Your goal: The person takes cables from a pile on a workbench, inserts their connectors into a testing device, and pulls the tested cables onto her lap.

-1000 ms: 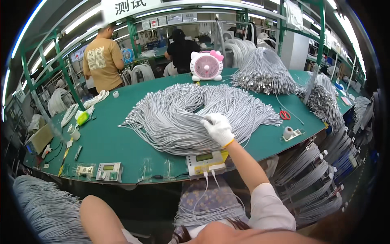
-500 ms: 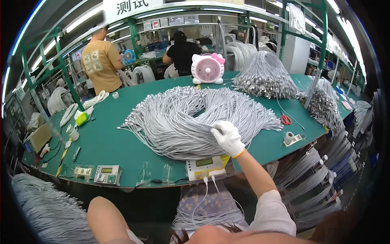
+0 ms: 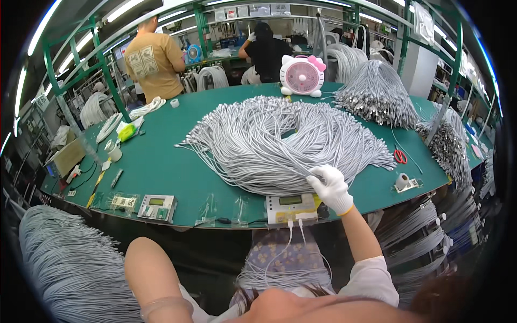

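Observation:
My right hand (image 3: pixel 332 189), in a white knit glove, is over the near right side of a large heap of grey cables (image 3: pixel 253 153) on the green table. Its fingers are curled together at the end of a strand that runs out of the heap, and they appear to pinch a cable. Just left of its wrist, a small tester box (image 3: pixel 291 209) with a display sits at the table edge. Two white plugs (image 3: pixel 294 223) are in its front, and their cables hang toward more grey cables (image 3: pixel 285 275) across my lap. My left arm shows at the lower left, its hand hidden.
A second tester (image 3: pixel 156 208) lies left along the edge. Red scissors (image 3: pixel 400 156) and a white roll (image 3: pixel 402 181) are at right. A pink-and-white fan (image 3: pixel 302 77) and another cable bundle (image 3: pixel 375 94) stand behind. Cables (image 3: pixel 70 264) hang at lower left. Two people work beyond the table.
The view has shifted, so the table sits higher and further right. My right hand has drawn back from the heap toward the table's near edge, its fingers still curled.

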The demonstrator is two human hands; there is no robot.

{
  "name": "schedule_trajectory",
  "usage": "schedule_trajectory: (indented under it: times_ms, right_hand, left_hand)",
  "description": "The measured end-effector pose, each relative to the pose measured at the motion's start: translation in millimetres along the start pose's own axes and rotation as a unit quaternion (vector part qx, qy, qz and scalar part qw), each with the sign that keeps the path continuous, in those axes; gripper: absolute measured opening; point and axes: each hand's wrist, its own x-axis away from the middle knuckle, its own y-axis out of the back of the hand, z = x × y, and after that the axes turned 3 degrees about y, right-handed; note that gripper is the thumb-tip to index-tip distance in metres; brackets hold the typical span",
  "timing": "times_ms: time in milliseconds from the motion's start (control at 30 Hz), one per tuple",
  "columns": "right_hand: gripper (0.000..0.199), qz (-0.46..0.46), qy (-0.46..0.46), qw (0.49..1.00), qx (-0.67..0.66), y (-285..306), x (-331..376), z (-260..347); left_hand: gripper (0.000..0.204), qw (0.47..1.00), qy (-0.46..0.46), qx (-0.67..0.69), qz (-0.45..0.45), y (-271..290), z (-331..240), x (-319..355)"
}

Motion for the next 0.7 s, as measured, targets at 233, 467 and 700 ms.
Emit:
schedule_trajectory:
  times_ms: [233,467,700]
  right_hand:
    - [0.026,-0.078,-0.012,0.989,-0.128,31.2,-10.5,22.2]
    - [0.046,-0.162,0.217,0.951,-0.146,105.2,-37.5,97.1]
    - [0.060,0.080,-0.061,0.988,0.121,24.9,-13.5,37.7]
  left_hand:
    - [0.028,1.000,0.026,0.011,0.003,1.7,-3.7,0.6]
    - [0.029,0.998,0.048,0.024,-0.015,-2.3,-3.8,1.2]
    - [0.030,0.918,0.306,-0.041,-0.249,-40.1,-5.0,45.8]
